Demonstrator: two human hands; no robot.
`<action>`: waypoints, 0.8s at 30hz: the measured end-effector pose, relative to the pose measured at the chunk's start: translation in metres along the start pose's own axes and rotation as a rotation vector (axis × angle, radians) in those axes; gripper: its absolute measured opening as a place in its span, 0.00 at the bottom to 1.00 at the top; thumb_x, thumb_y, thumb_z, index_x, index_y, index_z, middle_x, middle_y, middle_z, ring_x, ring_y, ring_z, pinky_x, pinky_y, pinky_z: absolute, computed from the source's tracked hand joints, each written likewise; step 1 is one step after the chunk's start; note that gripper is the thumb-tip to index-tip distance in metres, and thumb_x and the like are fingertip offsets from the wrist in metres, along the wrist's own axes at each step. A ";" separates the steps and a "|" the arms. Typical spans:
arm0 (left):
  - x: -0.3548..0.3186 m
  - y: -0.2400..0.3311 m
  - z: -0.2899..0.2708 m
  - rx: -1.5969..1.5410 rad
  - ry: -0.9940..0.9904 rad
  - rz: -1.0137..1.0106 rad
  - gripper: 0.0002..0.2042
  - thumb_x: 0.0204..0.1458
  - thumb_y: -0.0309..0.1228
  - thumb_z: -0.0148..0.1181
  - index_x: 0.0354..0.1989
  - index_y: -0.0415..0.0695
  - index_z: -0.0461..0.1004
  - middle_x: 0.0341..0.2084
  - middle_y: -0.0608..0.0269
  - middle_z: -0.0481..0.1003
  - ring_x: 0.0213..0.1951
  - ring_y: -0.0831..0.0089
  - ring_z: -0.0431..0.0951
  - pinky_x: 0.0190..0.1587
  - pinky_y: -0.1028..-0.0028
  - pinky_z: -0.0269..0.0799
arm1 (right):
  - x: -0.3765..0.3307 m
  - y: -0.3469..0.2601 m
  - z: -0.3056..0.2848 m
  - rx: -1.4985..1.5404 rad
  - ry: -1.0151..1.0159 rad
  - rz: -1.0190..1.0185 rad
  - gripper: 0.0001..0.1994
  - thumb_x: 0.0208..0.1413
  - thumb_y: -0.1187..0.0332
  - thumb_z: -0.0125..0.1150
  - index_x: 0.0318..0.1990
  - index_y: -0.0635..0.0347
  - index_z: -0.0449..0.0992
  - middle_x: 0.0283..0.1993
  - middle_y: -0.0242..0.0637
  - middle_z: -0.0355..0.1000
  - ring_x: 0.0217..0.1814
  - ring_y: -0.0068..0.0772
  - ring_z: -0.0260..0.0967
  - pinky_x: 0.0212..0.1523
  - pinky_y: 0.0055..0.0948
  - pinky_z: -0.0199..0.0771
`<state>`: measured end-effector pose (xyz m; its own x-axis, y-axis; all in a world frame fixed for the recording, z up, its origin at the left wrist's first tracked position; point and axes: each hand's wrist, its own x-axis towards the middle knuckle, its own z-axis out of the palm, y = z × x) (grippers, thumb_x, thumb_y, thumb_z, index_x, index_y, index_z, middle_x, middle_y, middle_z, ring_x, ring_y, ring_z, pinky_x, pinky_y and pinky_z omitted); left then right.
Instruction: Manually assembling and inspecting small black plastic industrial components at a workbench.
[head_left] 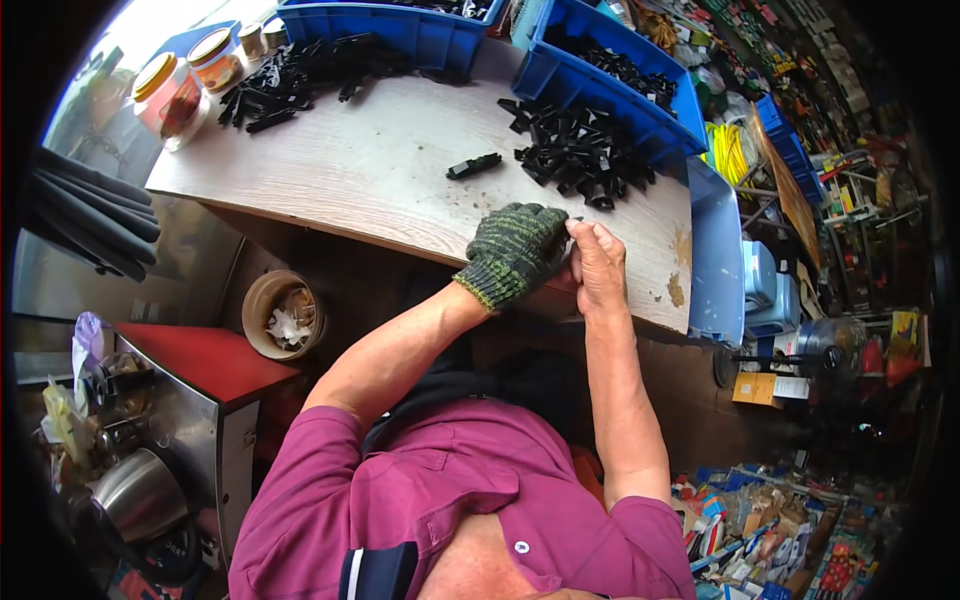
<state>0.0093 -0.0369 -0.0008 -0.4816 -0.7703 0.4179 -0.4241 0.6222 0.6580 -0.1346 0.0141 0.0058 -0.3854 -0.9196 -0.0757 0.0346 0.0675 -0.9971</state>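
Gloved left hand (515,250) meets bare right hand (597,262) at table (380,180) edge (grip state unclear).

Whatever's getting worked on is sitting right between the two hands near the front edge of the tabletop (380,190), a bit right of frame centre. Honestly it's almost fully hidden. The left hand (515,250), wearing a dark green knit glove, is curling over it, and the bare right hand (598,265) is pressing in against it from the right, fingertips touching the glove. Shape and colour: can't tell from here.
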 end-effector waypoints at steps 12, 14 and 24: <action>0.004 -0.035 -0.053 0.345 0.361 -0.020 0.17 0.51 0.41 0.66 0.48 0.51 0.77 0.49 0.51 0.75 0.53 0.46 0.72 0.53 0.50 0.68 | -0.012 -0.009 0.014 0.116 0.011 0.105 0.15 0.65 0.57 0.55 0.27 0.53 0.66 0.14 0.22 0.52 0.13 0.15 0.51 0.14 0.25 0.69; 0.020 -0.055 -0.065 0.511 0.201 -0.149 0.15 0.50 0.42 0.65 0.45 0.51 0.78 0.45 0.52 0.76 0.50 0.47 0.73 0.49 0.49 0.69 | -0.011 -0.010 0.018 0.096 0.034 0.070 0.17 0.65 0.55 0.52 0.25 0.52 0.65 0.12 0.23 0.49 0.11 0.19 0.49 0.15 0.35 0.78; 0.003 -0.034 -0.046 -0.117 0.015 0.026 0.11 0.57 0.34 0.63 0.43 0.41 0.77 0.36 0.52 0.79 0.40 0.51 0.81 0.40 0.60 0.76 | -0.010 -0.009 0.018 0.190 0.207 0.097 0.21 0.64 0.52 0.43 0.20 0.50 0.57 0.12 0.24 0.46 0.11 0.22 0.48 0.12 0.38 0.74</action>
<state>0.0578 -0.0666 0.0067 -0.4797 -0.7564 0.4446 -0.3185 0.6223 0.7150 -0.1148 0.0156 0.0160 -0.5509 -0.8128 -0.1894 0.2449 0.0595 -0.9677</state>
